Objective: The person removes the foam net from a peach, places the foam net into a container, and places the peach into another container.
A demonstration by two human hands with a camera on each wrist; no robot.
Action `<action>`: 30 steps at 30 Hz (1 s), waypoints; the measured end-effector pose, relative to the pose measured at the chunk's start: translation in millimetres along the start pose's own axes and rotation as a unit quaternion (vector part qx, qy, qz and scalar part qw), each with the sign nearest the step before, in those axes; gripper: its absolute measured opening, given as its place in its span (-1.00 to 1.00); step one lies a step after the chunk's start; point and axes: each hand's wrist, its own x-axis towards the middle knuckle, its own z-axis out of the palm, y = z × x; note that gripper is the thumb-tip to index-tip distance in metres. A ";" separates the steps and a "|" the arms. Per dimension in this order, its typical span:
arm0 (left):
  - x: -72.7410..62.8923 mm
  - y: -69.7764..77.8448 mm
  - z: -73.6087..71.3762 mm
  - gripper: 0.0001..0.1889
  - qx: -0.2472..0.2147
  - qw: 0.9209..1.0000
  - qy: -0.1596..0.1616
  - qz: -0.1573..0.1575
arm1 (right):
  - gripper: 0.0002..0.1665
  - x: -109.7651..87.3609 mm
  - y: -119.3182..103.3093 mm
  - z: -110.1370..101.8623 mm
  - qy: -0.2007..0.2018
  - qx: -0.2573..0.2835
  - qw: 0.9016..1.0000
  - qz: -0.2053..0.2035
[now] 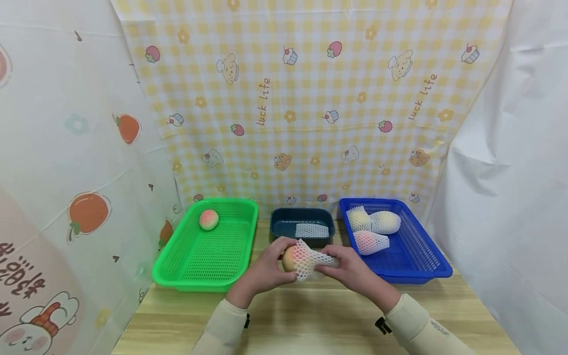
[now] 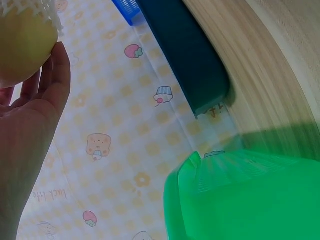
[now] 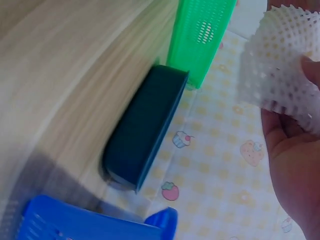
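Observation:
In the head view my left hand (image 1: 265,268) grips a yellow and pink peach (image 1: 288,259), fingers above and thumb below. A white foam net sleeve (image 1: 305,262) covers the peach's right side, while its left side is bare. The sleeve's narrow loose end is pinched by my right hand (image 1: 350,268). From the left wrist, the peach's bare yellow underside (image 2: 25,47) shows, with the net's edge above it. In the right wrist view my thumb (image 3: 312,70) presses on the sleeve, and the peach is hidden there.
A green basket (image 1: 204,285) at left holds one bare peach (image 1: 209,219). Behind my hands stands a dark teal bin (image 1: 301,213) with flat foam nets (image 1: 312,230). The blue basket (image 1: 421,274) at right holds several net-wrapped fruits (image 1: 385,222). A patterned cloth hangs behind.

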 end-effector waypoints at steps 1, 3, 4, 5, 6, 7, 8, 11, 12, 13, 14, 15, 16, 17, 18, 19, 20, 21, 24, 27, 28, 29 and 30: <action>-0.2 -0.5 0.0 -0.25 0.001 1.000 0.001 -0.002 | -0.85 0.7 -0.7 -1.2 -0.011 -0.010 1.000 0.004; -0.6 -1.3 -0.1 -0.27 0.001 1.000 0.003 -0.004 | -0.84 2.6 -3.1 -2.9 -0.036 -0.031 0.999 0.017; -0.8 -1.4 -0.2 -0.28 0.002 1.000 0.004 -0.006 | -0.83 3.7 -5.0 -4.0 -0.049 -0.041 0.998 0.022; -0.8 -1.5 -0.3 -0.29 0.002 1.000 0.004 -0.007 | -0.81 5.0 -7.0 -4.8 -0.061 -0.052 0.996 0.028; -1.0 -1.6 -0.2 -0.29 0.002 1.000 0.005 -0.008 | -0.79 6.1 -8.9 -5.5 -0.072 -0.063 0.995 0.034; -1.1 -1.6 -0.1 -0.30 0.003 1.000 0.006 -0.008 | -0.76 7.2 -10.6 -5.9 -0.080 -0.071 0.993 0.039; -1.2 -1.4 -0.1 -0.30 0.004 1.000 0.006 -0.008 | -0.74 8.5 -11.8 -6.2 -0.085 -0.082 0.992 0.040; -1.6 -0.5 -0.2 -0.30 0.002 1.000 0.005 -0.009 | -0.71 11.4 -13.7 -7.9 -0.094 -0.111 0.989 0.033; -1.9 -0.2 -0.4 -0.30 0.000 1.000 0.004 -0.010 | -0.73 12.6 -13.7 -8.3 -0.095 -0.120 0.988 0.029; -2.1 0.1 -0.7 -0.30 -0.003 1.000 0.004 -0.010 | -0.75 13.9 -13.7 -8.9 -0.096 -0.128 0.987 0.024; -2.2 0.5 -1.1 -0.30 -0.004 1.000 0.003 -0.011 | -0.77 15.2 -13.6 -9.5 -0.098 -0.136 0.986 0.019; -2.2 0.5 -1.4 -0.30 -0.005 1.000 0.003 -0.011 | -0.80 16.5 -14.0 -10.3 -0.099 -0.142 0.985 0.016; -2.1 0.6 -1.9 -0.30 -0.006 1.000 0.003 -0.012 | -0.83 18.0 -13.9 -11.0 -0.103 -0.145 0.984 0.012; -2.3 0.3 -2.1 -0.30 -0.005 1.000 0.003 -0.012 | -0.84 19.6 -14.4 -11.8 -0.108 -0.149 0.983 0.012; -2.4 0.4 -2.6 -0.30 -0.005 1.000 0.004 -0.014 | -0.85 21.3 -14.6 -13.0 -0.113 -0.153 0.982 0.011; -2.5 0.2 -2.9 -0.30 -0.003 1.000 0.005 -0.015 | -0.85 23.0 -14.9 -14.2 -0.118 -0.158 0.980 0.011; -2.5 0.0 -3.2 -0.30 -0.001 1.000 0.006 -0.016 | -0.86 24.9 -15.0 -15.7 -0.125 -0.160 0.979 0.010; -2.7 -0.2 -3.5 -0.30 0.000 1.000 0.007 -0.017 | -0.86 27.0 -15.0 -17.5 -0.132 -0.164 0.978 0.009; -3.5 -0.2 -4.5 -0.30 0.001 1.000 0.009 -0.021 | -0.87 35.4 -13.5 -23.8 -0.145 -0.179 0.973 0.006; -4.4 -0.3 -5.4 -0.31 0.003 1.000 0.010 -0.024 | -0.86 46.0 -10.5 -31.6 -0.153 -0.190 0.970 -0.003; -4.8 -0.3 -5.8 -0.31 0.003 1.000 0.010 -0.024 | -0.84 49.9 -9.1 -33.7 -0.155 -0.192 0.969 -0.007; -5.2 0.0 -6.3 -0.31 0.002 1.000 0.009 -0.026 | -0.83 53.7 -7.2 -35.7 -0.157 -0.196 0.968 -0.011; -5.6 0.0 -6.6 -0.31 0.001 1.000 0.009 -0.027 | -0.81 57.1 -5.5 -37.7 -0.160 -0.201 0.966 -0.013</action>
